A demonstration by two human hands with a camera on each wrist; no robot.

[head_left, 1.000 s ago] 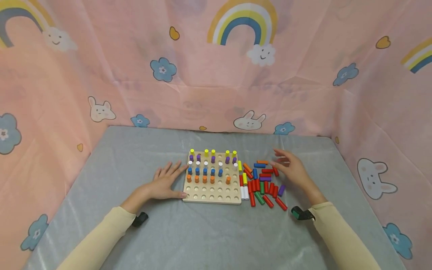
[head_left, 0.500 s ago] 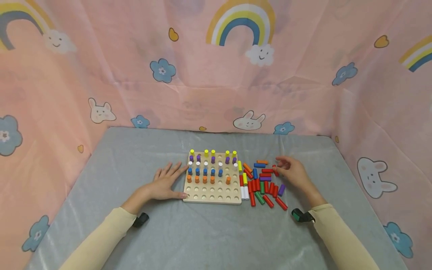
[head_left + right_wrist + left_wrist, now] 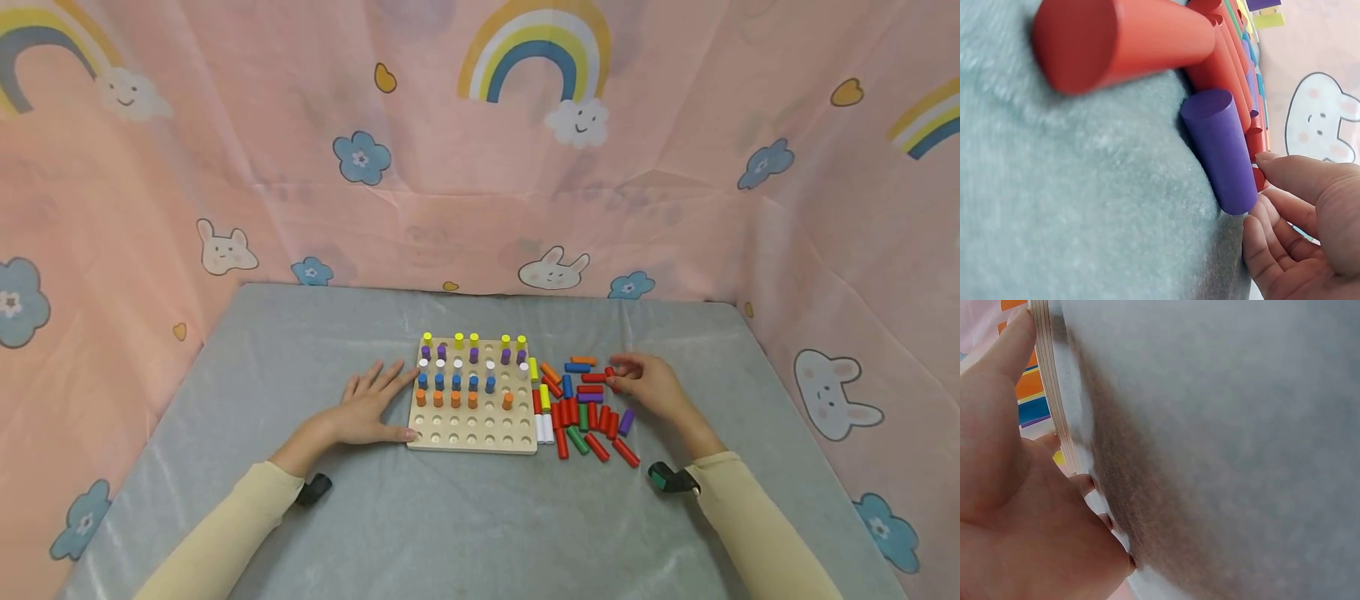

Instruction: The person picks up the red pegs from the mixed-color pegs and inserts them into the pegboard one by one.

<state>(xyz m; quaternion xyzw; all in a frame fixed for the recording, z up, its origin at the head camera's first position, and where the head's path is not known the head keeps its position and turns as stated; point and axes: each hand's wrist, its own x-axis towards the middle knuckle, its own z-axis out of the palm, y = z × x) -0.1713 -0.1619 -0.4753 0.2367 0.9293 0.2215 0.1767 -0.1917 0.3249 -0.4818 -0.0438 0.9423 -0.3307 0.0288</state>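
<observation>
A wooden pegboard (image 3: 472,443) lies mid-table, with upright yellow, purple, white, blue and orange pegs in its far rows and bare holes in its near rows. My left hand (image 3: 367,412) rests at its left side, fingers spread, thumb on the near left corner. In the left wrist view, that thumb lies along the board's layered edge (image 3: 1050,381). At the far right of the loose pegs, my right hand (image 3: 651,387) pinches a red peg (image 3: 611,375) between thumb and forefinger. The right wrist view shows this red peg (image 3: 1259,178) at the fingertips, partly hidden behind a purple peg (image 3: 1219,150).
Loose pegs lie right of the board, mostly red (image 3: 597,448), with green (image 3: 577,440), blue (image 3: 577,367), orange (image 3: 582,360), yellow (image 3: 544,397) and white ones (image 3: 547,428). Grey cloth (image 3: 480,533) covers the table. Pink printed curtains (image 3: 420,225) stand behind and at both sides.
My right hand has come down and nearer from beyond the loose pegs, its thumb and forefinger closing on the red peg. My left hand and the board stay in place.
</observation>
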